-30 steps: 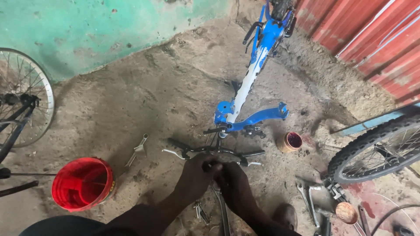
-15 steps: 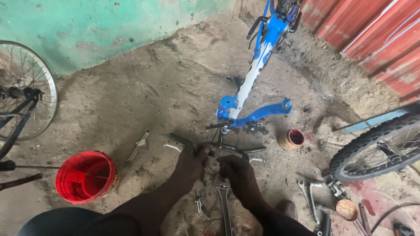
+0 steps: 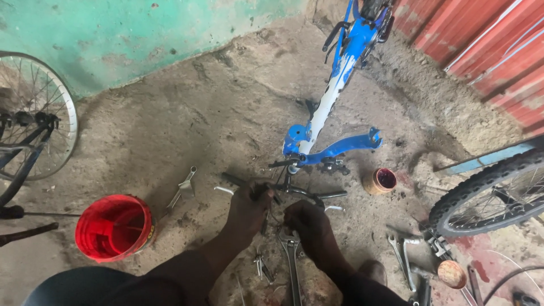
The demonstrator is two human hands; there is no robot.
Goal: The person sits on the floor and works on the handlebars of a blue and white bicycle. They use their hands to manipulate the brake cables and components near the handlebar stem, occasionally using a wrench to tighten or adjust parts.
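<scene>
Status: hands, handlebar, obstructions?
Left hand gripping handlebar; right hand on it too. Adjustable wrench on ground between arms. Red bucket clear, left.

Both hands [image 3: 249, 207] low (fingers curled)

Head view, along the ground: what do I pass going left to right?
Spoked wheel → red bucket → left hand → right hand → small brown tin → knobby tyre.
</scene>
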